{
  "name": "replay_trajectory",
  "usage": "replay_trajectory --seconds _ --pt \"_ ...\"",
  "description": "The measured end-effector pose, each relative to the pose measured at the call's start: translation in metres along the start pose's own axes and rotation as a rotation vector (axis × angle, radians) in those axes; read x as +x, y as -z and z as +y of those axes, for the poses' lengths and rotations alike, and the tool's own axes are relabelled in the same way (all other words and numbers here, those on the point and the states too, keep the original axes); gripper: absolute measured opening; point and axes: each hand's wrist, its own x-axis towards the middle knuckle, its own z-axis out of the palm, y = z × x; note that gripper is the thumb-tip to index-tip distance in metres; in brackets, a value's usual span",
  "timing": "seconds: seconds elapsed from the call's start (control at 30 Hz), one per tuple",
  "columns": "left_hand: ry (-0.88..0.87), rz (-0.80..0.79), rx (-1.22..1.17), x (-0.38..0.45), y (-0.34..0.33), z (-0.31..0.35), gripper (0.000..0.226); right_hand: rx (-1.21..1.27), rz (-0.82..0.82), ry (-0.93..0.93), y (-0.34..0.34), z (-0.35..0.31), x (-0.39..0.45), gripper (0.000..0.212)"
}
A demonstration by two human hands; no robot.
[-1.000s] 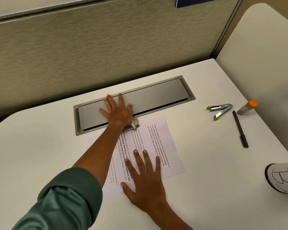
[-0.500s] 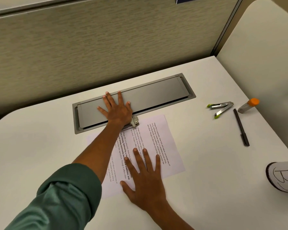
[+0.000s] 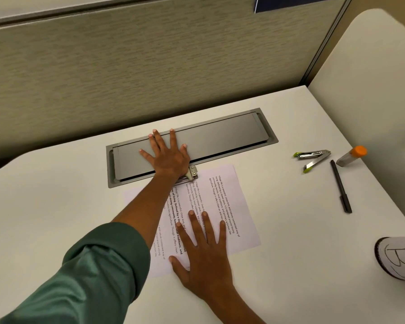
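The white table [image 3: 56, 206] carries everything, with a beige partition [image 3: 150, 66] along its far side. Sunk into the table just in front of that is a long grey flap lid [image 3: 220, 136].

The printed sheet [image 3: 232, 206] lies flat, text running sideways, its far edge right up against the lid's frame. The right hand [image 3: 204, 256] is spread flat on the sheet's near part, palm down. I reckon that's purely to pin the paper so it can't skid or twist.

The left hand [image 3: 166, 155] reaches further out, fingers splayed over the lid, with the heel bearing down on a small silver stapler [image 3: 192, 174] at the sheet's far edge. Using the heel makes sense, since you get more weight on it than with fingertips. Most of the stapler is hidden under the hand, so I can't tell if it's fully closed.

Off to the right, well apart and untouched: a green-tipped stapler opened out [image 3: 313, 157], a dark pen [image 3: 340, 185], an orange-capped glue stick [image 3: 351, 156], and a white thing marked "B" [image 3: 398, 258] at the frame edge.
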Motion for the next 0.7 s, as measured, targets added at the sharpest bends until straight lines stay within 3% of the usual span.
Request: replay_trajectory --seconds 0.7 --pt "-0.005 0.036 -0.011 -0.0002 -0.0013 -0.0001 0.069 0.002 0.021 0.005 -0.0011 0.0000 -0.0008 0.075"
